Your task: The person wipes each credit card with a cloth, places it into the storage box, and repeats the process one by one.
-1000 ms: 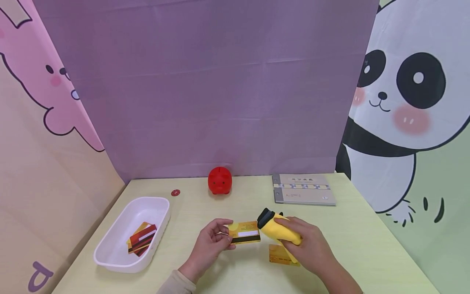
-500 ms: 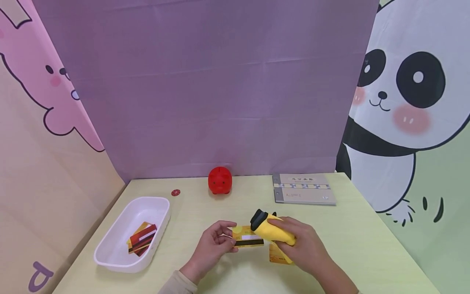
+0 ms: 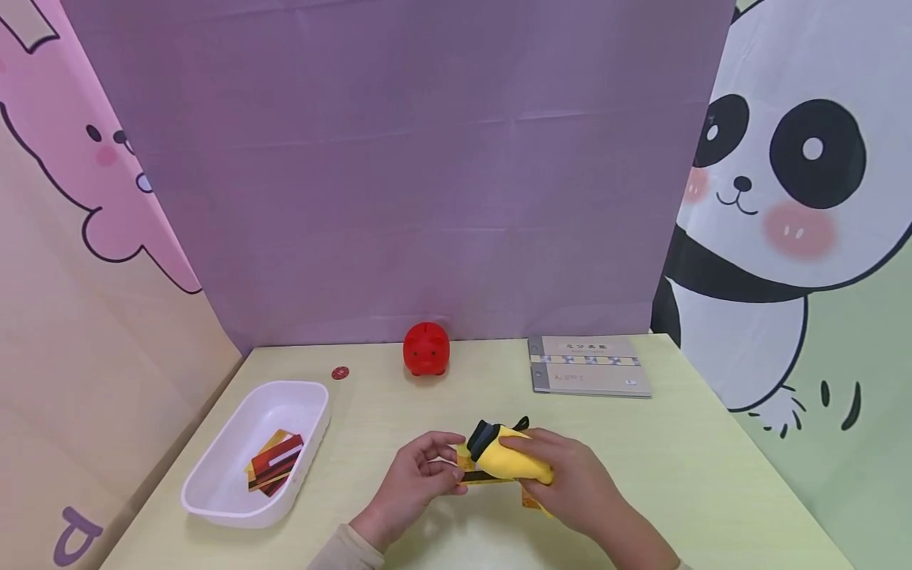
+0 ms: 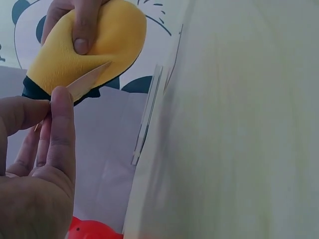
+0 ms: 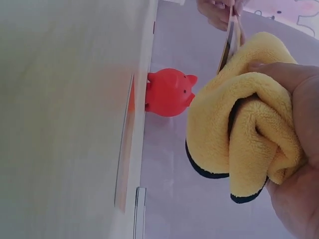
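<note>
A gold bank card (image 3: 486, 477) with a dark stripe is pinched at its left end by my left hand (image 3: 423, 483), above the table. My right hand (image 3: 573, 479) grips a bunched yellow towel (image 3: 511, 459) with black edging. The towel lies against the card and covers much of it in the head view. From the left wrist, the card (image 4: 88, 82) appears nearly edge-on, touching the towel (image 4: 107, 37). Below the right hand a second gold card (image 3: 529, 499) lies on the table, mostly hidden; the right wrist view shows this card (image 5: 128, 144) edge-on.
On the left stands a white plastic tray (image 3: 214, 467) holding several red and gold cards (image 3: 276, 463). A red piggy bank (image 3: 426, 350) is at the back, with a small red disc (image 3: 340, 373) to its left. A grey ledger book (image 3: 590, 366) lies back right.
The towel has moved left with my right hand, across the held card, covering more of it. My left hand has shifted slightly right and down with the card.
</note>
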### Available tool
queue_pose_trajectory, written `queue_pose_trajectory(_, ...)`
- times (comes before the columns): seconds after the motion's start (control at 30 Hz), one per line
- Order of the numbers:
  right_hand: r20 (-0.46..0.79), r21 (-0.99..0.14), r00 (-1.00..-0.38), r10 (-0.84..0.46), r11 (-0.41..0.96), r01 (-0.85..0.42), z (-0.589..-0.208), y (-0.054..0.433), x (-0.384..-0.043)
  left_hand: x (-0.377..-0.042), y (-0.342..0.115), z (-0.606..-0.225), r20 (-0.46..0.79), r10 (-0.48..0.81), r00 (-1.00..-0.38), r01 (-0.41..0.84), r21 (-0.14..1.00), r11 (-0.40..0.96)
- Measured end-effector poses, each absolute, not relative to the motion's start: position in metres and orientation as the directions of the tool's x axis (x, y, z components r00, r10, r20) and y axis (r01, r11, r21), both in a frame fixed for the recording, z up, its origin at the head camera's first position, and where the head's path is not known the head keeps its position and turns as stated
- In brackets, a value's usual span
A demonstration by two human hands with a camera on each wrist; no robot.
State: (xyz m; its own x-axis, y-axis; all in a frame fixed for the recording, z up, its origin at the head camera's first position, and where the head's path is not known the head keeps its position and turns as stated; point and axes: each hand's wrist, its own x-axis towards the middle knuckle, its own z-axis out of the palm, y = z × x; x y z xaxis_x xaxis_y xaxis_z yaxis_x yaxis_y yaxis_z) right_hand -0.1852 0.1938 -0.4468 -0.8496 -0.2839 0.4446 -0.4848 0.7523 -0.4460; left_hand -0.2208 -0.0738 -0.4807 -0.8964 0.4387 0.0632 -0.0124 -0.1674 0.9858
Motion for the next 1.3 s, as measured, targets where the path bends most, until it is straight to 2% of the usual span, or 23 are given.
queue_pose_trajectory(0.27, 0.525, -0.326, -0.764, -0.375, 0.741, -0.587, -0.449, 0.188, -0.183, -0.218, -0.069, -0.481, 0.104, 0.445, -0.890, 0.021, 0.982, -0.187)
queue_pose_trajectory(0.4, 0.507, -0.321, -0.760, -0.407, 0.729, -0.604, -0.448, 0.187, -0.180, -0.217, -0.068, -0.481, 0.117, 0.434, -0.893, 0.042, 0.983, -0.178)
queue_pose_trajectory(0.6, 0.455, -0.341, -0.792, -0.408, 0.741, -0.578, -0.449, 0.191, -0.179, -0.220, -0.073, -0.479, 0.102, 0.388, -0.916, 0.042, 0.986, -0.162)
queue_pose_trajectory(0.8, 0.387, -0.407, -0.872, -0.299, 0.794, -0.452, -0.449, 0.196, -0.182, -0.221, -0.077, -0.476, 0.074, 0.384, -0.920, 0.018, 0.989, -0.149)
queue_pose_trajectory(0.93, 0.391, -0.427, -0.881, -0.266, 0.796, -0.430, -0.449, 0.196, -0.183, -0.221, -0.076, -0.476, 0.078, 0.401, -0.913, 0.017, 0.988, -0.152)
queue_pose_trajectory(1.1, 0.427, -0.419, -0.858, -0.284, 0.779, -0.466, -0.451, 0.192, -0.183, -0.221, -0.074, -0.479, 0.091, 0.418, -0.904, 0.023, 0.986, -0.165)
queue_pose_trajectory(1.3, 0.518, -0.346, -0.773, -0.367, 0.736, -0.581, -0.453, 0.187, -0.181, -0.218, -0.070, -0.482, 0.117, 0.439, -0.891, 0.038, 0.982, -0.183)
